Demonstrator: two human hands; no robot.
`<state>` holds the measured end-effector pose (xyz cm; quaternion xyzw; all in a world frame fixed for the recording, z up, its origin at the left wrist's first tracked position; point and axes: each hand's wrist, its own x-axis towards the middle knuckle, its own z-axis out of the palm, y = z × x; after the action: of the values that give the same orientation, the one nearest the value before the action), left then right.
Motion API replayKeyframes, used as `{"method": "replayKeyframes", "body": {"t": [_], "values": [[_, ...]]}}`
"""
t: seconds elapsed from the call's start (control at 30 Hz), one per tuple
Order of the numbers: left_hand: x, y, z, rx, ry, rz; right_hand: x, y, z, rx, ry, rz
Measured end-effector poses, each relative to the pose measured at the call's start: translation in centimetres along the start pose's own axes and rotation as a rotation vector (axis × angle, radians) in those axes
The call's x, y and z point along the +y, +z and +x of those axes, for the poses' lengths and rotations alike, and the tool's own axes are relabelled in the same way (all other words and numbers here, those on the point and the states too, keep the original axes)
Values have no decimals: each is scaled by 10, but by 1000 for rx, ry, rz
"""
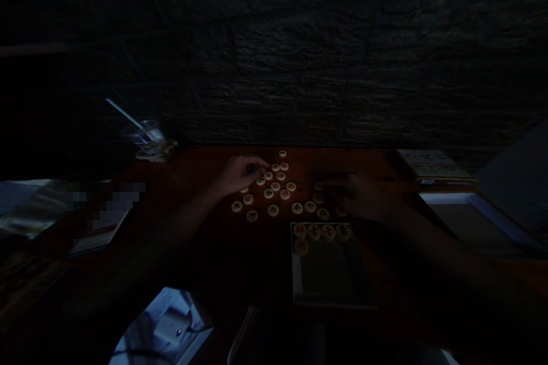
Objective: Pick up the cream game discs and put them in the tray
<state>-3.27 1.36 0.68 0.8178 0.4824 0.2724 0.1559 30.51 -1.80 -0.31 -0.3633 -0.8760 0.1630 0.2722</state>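
Round Chinese chess pieces (pixel 275 186) with red or black characters lie scattered on the dark reddish table. My left hand (pixel 242 174) is at the left of the cluster, fingers curled with thumb and fingertips close together beside a black-marked piece (pixel 268 175). Whether a piece is between those fingertips is too dark to see. My right hand (pixel 357 195) reaches in from the right, its index finger stretched over a dim piece (pixel 319 186). Below it, a shallow box (pixel 297 274) holds several pieces, a row along its far edge and a red-marked piece (pixel 301 247) under that row.
A clear cup (pixel 149 132) with a straw stands at the back left by the stone wall (pixel 274 51). At right are a lidded box (pixel 434 164) and an open tray (pixel 449 198). A booklet (pixel 103 225) lies left; a white box (pixel 165 325) is at the front.
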Motion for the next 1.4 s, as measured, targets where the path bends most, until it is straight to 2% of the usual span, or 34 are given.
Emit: {"method": "replayKeyframes", "body": {"t": [0.2,0.33,0.53,0.8,1.13,1.4], "values": [[21,10,0,-39,252,-65,-1,-4,0,111,94,-15],[31,20,2,-72,340,-20,1,-8,-1,113,154,-25],[39,29,2,-212,449,55,0,-5,0,112,184,2],[46,23,-4,-229,409,47,-2,-6,-2,93,223,2],[53,40,0,-195,414,58,-5,-6,-2,83,205,-3],[56,34,-5,-157,362,-34,-2,-8,-2,103,210,-22]]}}
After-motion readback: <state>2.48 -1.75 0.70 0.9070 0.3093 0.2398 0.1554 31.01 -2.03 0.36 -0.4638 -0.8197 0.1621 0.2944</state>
